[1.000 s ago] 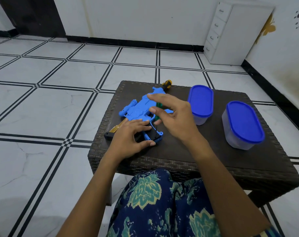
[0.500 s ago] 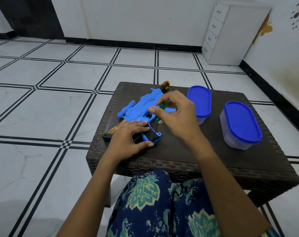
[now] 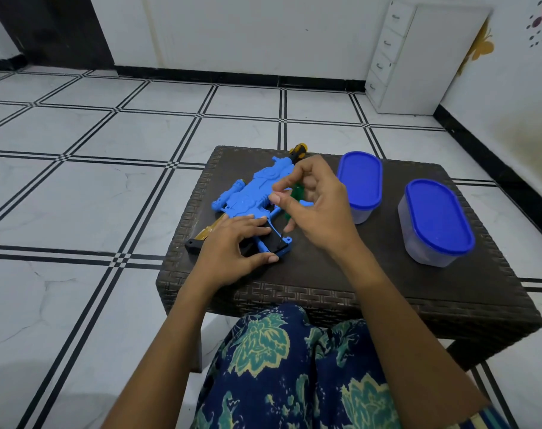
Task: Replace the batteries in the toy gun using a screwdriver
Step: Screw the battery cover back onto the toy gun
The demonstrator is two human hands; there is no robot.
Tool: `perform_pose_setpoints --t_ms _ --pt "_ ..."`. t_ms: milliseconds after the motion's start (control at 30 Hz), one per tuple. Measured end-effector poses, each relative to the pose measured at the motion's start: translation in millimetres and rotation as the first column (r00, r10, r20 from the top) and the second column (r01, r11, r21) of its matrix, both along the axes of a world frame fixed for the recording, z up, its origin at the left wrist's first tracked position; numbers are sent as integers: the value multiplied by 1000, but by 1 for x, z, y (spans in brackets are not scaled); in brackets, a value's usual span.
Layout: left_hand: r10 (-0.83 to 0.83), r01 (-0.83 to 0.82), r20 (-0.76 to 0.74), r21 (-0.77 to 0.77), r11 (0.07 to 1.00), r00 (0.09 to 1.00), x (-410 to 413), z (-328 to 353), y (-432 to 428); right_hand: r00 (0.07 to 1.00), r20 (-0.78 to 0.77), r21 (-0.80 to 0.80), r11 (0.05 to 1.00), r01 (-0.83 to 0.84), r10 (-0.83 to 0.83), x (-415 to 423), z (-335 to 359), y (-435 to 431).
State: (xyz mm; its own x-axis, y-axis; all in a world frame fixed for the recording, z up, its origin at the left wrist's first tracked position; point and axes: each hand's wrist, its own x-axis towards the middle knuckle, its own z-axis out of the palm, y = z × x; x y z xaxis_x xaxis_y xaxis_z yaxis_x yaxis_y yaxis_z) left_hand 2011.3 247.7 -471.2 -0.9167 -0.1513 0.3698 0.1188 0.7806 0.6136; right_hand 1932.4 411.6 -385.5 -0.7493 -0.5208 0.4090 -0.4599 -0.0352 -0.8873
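Toy gun (image 3: 251, 193), blue, lies flat mid-frame on the woven table (image 3: 387, 289), left hand (image 3: 229, 249) pressing its grip with straight fingers, right hand (image 3: 319, 209) pinching a green screwdriver (image 3: 297, 192) tip-down on the grip's base, two blue-lidded tubs (image 3: 361, 178) further right.

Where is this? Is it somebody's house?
Probably a room in a home: it has a tiled floor, a white drawer unit by the wall, and a low woven table.
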Motion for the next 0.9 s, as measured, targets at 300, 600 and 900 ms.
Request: perform_pose_setpoints --t_ms 300,600,900 --pt "13 -13 -6 -7 1000 1000 1 0 1 966 179 -23 982 -187 188 -2 1 4" --pt "-7 7 -11 -3 1000 1000 -1 -2 0 999 -45 12 1000 -7 8 -6 -8 1" --pt "-2 2 -12 -8 1000 1000 -1 -3 0 985 -147 34 995 96 -90 -5 -7 1"
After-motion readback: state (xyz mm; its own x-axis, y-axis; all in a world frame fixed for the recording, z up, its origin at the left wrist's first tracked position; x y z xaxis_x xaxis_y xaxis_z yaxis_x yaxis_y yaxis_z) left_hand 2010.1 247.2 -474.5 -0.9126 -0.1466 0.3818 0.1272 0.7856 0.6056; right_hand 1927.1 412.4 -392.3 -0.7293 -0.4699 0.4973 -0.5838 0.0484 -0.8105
